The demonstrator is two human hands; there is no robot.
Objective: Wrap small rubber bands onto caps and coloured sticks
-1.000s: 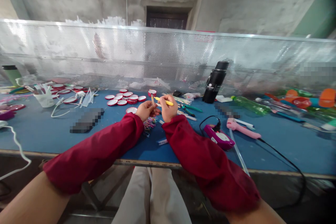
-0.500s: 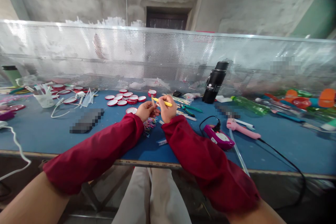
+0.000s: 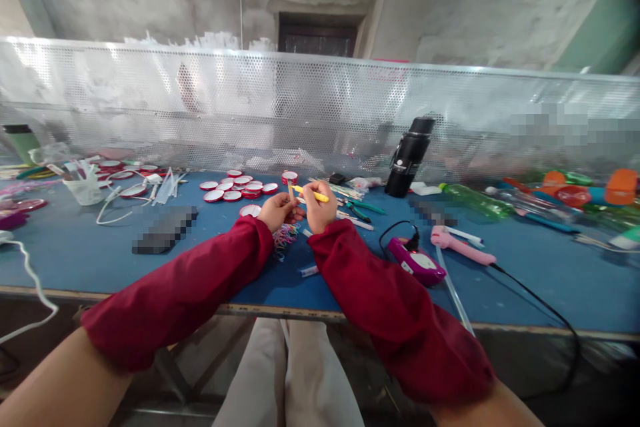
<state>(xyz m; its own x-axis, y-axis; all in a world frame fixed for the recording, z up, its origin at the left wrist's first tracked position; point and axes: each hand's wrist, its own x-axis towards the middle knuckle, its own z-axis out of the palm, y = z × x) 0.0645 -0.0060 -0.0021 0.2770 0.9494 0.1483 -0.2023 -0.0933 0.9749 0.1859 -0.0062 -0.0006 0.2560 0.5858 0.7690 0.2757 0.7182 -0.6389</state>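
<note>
Within the bench's front edge (image 3: 280,311), my left hand (image 3: 276,211) pinched a strip (image 3: 291,189) — seemingly steadying it beside the yellow pen-like tool (image 3: 319,196) my right hand (image 3: 321,213) gripped.

A black cylindrical flask (image 3: 409,159) stands near the blue bench's (image 3: 590,283) far edge. A purple oblong box (image 3: 419,265) lies nearer the front edge.

Since a second ago, the right hand (image 3: 321,207) has edged slightly toward nine o'clock, its pen (image 3: 318,197) closer to the strip (image 3: 291,191).
</note>
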